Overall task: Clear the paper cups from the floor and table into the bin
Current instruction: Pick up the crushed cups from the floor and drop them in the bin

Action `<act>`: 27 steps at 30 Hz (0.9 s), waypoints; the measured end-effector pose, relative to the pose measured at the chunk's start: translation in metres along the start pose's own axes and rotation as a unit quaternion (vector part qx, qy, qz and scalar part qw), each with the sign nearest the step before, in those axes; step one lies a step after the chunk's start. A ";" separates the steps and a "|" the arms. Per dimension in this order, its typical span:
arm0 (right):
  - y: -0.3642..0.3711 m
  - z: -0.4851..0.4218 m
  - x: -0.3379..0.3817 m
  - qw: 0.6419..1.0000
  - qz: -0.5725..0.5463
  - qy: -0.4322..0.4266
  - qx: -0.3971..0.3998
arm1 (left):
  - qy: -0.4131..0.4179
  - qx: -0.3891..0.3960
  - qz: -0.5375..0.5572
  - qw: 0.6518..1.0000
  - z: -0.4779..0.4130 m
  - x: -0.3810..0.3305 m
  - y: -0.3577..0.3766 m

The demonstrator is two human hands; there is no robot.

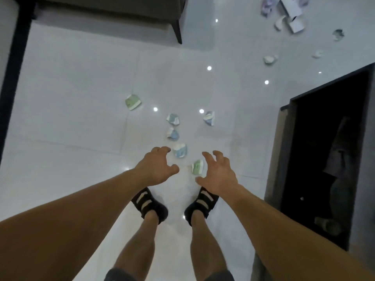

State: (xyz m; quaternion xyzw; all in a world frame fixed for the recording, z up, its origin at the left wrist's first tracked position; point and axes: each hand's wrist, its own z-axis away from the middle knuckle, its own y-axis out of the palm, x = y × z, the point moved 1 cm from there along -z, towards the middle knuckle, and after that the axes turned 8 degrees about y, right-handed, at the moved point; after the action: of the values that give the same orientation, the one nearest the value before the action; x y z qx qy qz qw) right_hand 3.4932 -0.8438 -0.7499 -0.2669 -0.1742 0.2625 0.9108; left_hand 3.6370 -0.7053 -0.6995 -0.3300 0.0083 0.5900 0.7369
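Dim cool light, lamp glints on glossy floor (pixel 81 88), soft blur, wide-angle bending

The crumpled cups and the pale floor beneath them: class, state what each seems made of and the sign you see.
The crumpled green-and-white cup and crumpled blue-and-white cup look like thin printed paper, matt: their walls are creased and squashed. The pale floor is probably glazed tile, glossy: it mirrors spot lights and shows thin joint lines.

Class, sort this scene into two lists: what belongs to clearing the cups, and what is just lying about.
Job: nearest green cup, far green cup, four blue cups, left hand, right hand.
Lying about: white boxes, dark cabinet, sofa.
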 end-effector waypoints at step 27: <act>0.248 -0.220 -0.027 0.963 -0.066 -0.213 -0.149 | 0.021 0.011 0.184 0.983 -0.231 0.160 0.194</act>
State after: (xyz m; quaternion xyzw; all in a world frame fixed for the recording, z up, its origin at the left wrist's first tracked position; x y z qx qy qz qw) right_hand 3.4765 -0.7681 -1.0734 -0.3260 -0.4183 0.2238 0.8177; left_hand 3.6025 -0.6650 -1.0367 -0.3274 0.0907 0.7082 0.6189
